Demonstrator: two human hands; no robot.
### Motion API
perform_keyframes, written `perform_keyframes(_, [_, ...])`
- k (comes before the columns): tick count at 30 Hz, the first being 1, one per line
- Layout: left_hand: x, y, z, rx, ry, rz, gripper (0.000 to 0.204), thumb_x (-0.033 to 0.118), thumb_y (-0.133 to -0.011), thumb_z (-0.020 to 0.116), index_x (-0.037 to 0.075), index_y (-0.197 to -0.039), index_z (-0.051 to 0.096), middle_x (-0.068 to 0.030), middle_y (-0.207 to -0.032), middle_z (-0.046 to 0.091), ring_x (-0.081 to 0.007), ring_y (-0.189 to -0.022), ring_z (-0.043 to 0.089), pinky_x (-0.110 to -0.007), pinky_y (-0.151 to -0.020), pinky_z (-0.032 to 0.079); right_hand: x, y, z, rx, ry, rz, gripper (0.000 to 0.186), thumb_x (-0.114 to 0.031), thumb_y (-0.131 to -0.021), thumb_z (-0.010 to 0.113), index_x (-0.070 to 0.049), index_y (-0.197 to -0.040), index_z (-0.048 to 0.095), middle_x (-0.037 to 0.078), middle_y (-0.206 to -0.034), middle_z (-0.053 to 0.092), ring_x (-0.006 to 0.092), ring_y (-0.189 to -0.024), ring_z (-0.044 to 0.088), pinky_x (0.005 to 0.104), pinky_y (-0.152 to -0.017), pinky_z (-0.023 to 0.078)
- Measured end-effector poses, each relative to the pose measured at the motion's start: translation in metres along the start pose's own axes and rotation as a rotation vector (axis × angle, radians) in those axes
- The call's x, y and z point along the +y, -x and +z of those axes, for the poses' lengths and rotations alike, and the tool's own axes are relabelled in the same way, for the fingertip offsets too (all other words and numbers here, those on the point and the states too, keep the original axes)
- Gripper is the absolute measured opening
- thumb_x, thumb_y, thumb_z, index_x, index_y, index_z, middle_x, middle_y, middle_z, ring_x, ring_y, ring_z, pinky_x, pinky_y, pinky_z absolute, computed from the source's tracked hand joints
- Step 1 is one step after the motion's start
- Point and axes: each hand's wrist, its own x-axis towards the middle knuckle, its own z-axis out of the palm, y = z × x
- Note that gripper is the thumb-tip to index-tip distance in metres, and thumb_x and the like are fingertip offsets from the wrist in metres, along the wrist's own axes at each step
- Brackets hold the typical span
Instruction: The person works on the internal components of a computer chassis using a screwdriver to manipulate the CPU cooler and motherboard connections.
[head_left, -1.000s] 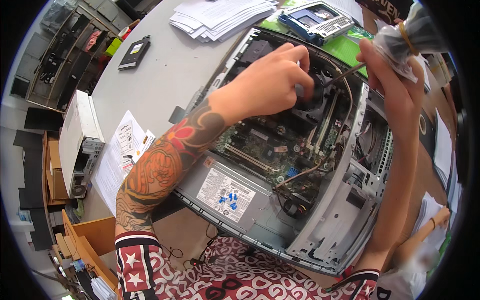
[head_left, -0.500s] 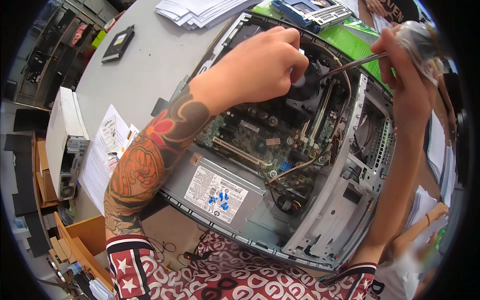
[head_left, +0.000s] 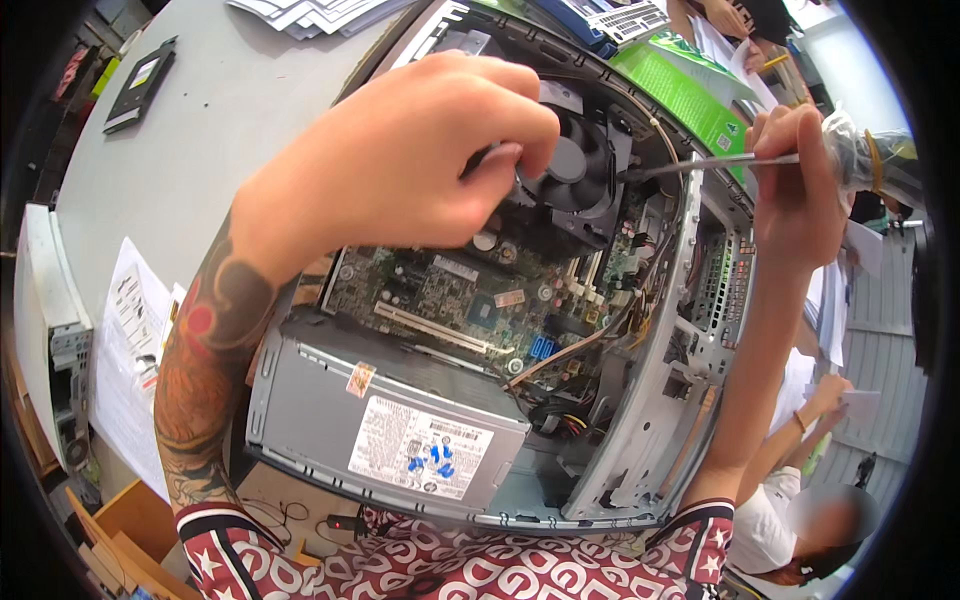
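Worktop, grey, is carrying an opened computer case lying across its middle, reaching toward the near edge. Power supply is sitting in the case's near part, green motherboard behind it. Left hand is pinching, fingers clenched, at the black cooler fan. Right hand is grasping a screwdriver, its tip touching the fan's edge.

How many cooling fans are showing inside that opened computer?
1: a black cooling fan at the far end of the computer case, under the left hand. Others may be hidden.
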Motion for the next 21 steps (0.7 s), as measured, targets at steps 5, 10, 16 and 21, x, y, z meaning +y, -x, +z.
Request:
perform_keyframes(5, [0.0, 0.003, 0.0, -0.018, -0.017, -0.022, 0.012, -0.007, -0.074, 0.057, 0.002, -0.08, 0.061, -0.01, -0.081, 0.055, -0.0306, -0.078, 0.054, -0.039, -0.072, 0.042, -0.006, 0.005, 0.013, -0.069, -0.005, -0.065, 0.036, -0.019, -0.1, 0.049, 0.001, -0.071, 0.058, 0.007, -0.063, 0.052, 0.0088, -0.048, 0.036, 0.0235, -0.046, 0.024])
perform_keyframes(10, [0.0, 0.002, -0.01, -0.008, -0.009, -0.047, 0.013, -0.007, -0.074, 0.056, 0.002, -0.08, 0.062, -0.0101, -0.082, 0.056, -0.0306, -0.078, 0.054, -0.038, -0.071, 0.043, -0.02, 0.003, 0.023, -0.171, 0.031, -0.011, 0.037, -0.027, -0.103, 0.036, -0.005, -0.074, 0.045, 0.002, -0.061, 0.034, 0.0112, -0.056, 0.026, 0.0287, -0.056, 0.023])
perform_keyframes(16, [0.008, 0.0, -0.043, -0.075, 0.087, -0.099, 0.02, -0.012, -0.074, 0.052, 0.0, -0.083, 0.065, -0.0107, -0.086, 0.061, -0.0256, -0.078, 0.06, -0.032, -0.067, 0.045, -0.016, 0.001, 0.026, -0.085, -0.024, -0.074, 0.038, -0.027, -0.103, 0.037, -0.005, -0.073, 0.045, 0.003, -0.063, 0.038, 0.0101, -0.055, 0.027, 0.0269, -0.054, 0.023])
perform_keyframes(21, [0.013, 0.012, -0.104, 0.044, -0.034, -0.093, 0.021, -0.008, -0.082, 0.051, -0.002, -0.092, 0.068, -0.0117, -0.092, 0.067, -0.0191, -0.089, 0.063, -0.03, -0.079, 0.046, -0.002, 0.014, -0.004, -0.03, -0.116, -0.007, 0.037, -0.028, -0.104, 0.037, -0.006, -0.076, 0.044, 0.002, -0.066, 0.035, 0.0092, -0.057, 0.028, 0.0263, -0.057, 0.024])
